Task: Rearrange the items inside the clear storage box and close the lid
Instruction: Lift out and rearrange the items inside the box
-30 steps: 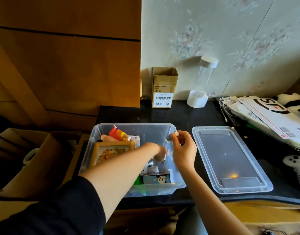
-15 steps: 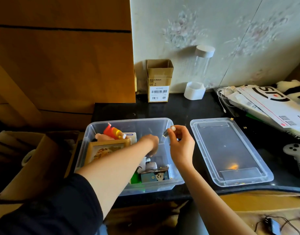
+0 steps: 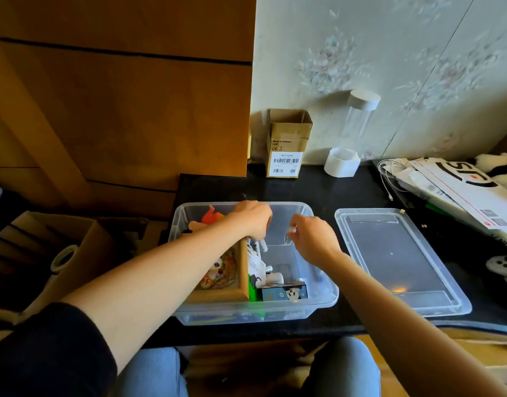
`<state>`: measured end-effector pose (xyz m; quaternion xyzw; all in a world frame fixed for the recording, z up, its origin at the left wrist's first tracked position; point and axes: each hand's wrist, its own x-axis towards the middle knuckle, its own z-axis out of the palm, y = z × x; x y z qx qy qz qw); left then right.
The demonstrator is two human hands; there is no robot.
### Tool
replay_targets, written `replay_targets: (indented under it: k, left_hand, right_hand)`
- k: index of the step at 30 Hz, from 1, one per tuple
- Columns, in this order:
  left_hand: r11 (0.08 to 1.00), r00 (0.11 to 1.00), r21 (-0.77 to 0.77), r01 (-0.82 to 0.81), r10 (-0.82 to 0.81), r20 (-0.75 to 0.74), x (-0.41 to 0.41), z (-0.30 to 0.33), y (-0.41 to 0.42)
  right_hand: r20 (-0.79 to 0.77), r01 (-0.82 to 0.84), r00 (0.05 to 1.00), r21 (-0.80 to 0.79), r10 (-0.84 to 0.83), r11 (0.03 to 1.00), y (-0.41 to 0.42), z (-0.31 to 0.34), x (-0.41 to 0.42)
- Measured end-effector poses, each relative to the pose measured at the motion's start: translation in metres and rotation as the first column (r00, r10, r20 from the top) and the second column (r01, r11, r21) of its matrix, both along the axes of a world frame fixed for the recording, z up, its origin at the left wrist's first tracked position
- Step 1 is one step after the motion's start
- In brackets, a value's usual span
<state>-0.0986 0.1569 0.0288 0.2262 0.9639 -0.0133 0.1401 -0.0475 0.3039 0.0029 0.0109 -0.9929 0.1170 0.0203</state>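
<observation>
The clear storage box (image 3: 324, 295) stands open on the black table, with its lid (image 3: 395, 259) lying flat just to its right. Inside are a wooden picture frame (image 3: 228, 282), an orange toy (image 3: 210, 216), a white packet (image 3: 255, 263) and a small blue box (image 3: 285, 293). My left hand (image 3: 253, 217) hangs over the back of the box, fingers curled down on the top of the white packet. Over the box's right half, my right hand (image 3: 312, 239) pinches a small object (image 3: 289, 232) between thumb and fingertips.
A small open cardboard box (image 3: 286, 144) and a clear tube with a white cap (image 3: 352, 130) stand at the wall. Papers and cables (image 3: 453, 187) lie at the right, with a white game controller (image 3: 504, 267) below them. A cardboard box (image 3: 54, 253) sits left of the table.
My left hand has moved from the middle of the box toward its back wall. My right hand has dropped slightly into the box, still pinching the small object.
</observation>
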Motion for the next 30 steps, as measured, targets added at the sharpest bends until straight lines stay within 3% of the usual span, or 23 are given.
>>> replay_targets:
  k: [4, 9, 13, 18, 30]
  left_hand:
    - [0.999, 0.999, -0.032, -0.022, 0.023, 0.037, 0.003, -0.009, -0.003]
    - [0.994, 0.997, 0.081, -0.079, 0.078, 0.019, 0.000, -0.004, -0.012]
    - [0.974, 0.990, 0.177, -0.139, 0.133, 0.045, -0.002, -0.005, -0.020]
    - [0.974, 0.987, 0.168, -0.155, 0.161, -0.025, 0.000, -0.010, -0.020]
    - [0.965, 0.986, 0.202, -0.166, 0.168, 0.006, 0.000, -0.013, -0.020]
  right_hand:
    - [0.160, -0.130, 0.983, 0.291, 0.086, 0.948, -0.012, -0.001, -0.010]
    - [0.264, -0.211, 0.959, 0.428, 0.102, 0.879, -0.017, -0.014, -0.024]
    - [0.290, -0.204, 0.954, 0.461, 0.070, 0.864, -0.021, -0.022, -0.035]
    - [0.271, -0.154, 0.962, 0.476, 0.022, 0.866, -0.023, -0.033, -0.039]
    - [0.217, -0.099, 0.976, 0.501, -0.014, 0.860, -0.025, -0.045, -0.046]
